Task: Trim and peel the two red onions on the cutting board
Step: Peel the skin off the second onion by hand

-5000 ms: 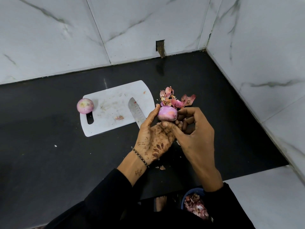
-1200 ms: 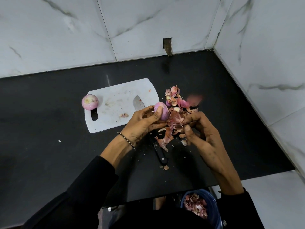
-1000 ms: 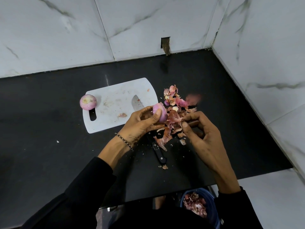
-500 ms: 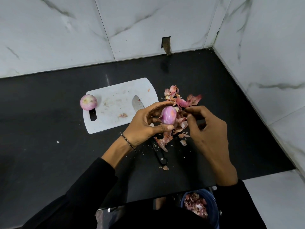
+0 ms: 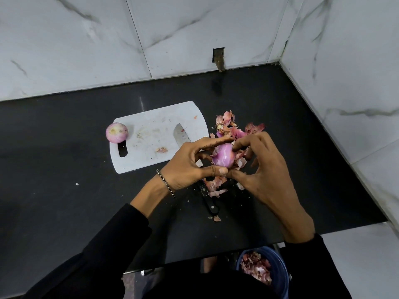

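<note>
My left hand [image 5: 190,167] grips a glossy purple onion [image 5: 223,157] between thumb and forefinger, above the counter just right of the white cutting board [image 5: 151,139]. My right hand [image 5: 262,171] holds the same onion, forefinger on its top right and thumb under it. A second, peeled onion [image 5: 116,132] sits at the board's left edge, cut end up. A knife lies across the board's right edge, its blade [image 5: 181,137] on the board and its black handle [image 5: 208,200] on the counter below my hands.
A pile of pink onion skins [image 5: 232,128] lies on the black counter [image 5: 54,190] behind and under my hands. A blue bin [image 5: 278,275] holding skins stands below the counter's front edge. Marble walls close the back and right.
The onion has been turned upright in my left hand. My right hand came off the skin pile and now holds the onion with forefinger and thumb.
</note>
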Action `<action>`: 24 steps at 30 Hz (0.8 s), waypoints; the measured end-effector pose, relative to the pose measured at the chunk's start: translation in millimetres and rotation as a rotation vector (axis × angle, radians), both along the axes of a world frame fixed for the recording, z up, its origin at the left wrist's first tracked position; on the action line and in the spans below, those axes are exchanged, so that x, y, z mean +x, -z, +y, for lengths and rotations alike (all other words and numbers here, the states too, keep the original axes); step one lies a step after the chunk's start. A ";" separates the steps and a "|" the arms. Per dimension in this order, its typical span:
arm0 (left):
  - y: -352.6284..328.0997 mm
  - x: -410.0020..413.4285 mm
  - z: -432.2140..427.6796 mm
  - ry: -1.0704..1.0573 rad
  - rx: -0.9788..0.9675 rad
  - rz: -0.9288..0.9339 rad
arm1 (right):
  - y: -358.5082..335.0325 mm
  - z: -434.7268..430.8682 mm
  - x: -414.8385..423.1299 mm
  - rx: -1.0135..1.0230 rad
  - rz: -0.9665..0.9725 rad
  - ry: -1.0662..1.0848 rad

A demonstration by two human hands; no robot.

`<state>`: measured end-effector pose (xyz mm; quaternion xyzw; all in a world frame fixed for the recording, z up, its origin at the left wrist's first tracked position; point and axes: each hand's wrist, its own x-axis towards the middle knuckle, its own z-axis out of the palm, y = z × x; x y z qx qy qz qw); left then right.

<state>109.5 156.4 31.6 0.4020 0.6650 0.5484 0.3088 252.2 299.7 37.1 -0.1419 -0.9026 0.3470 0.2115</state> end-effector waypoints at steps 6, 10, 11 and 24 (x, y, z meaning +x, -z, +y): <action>-0.1 -2.3 0.9 0.065 -0.041 0.041 | 1.2 -2.4 1.9 0.028 -0.003 -0.007; -1.5 -7.6 2.5 0.043 -0.022 0.026 | 7.9 -8.9 3.8 -0.004 0.063 0.059; -2.3 -8.3 3.5 0.044 -0.018 0.026 | 7.7 -8.1 4.1 -0.030 0.070 0.088; 2.8 -4.9 2.2 -0.047 0.016 -0.098 | -0.7 -2.1 9.5 -0.083 0.100 -0.012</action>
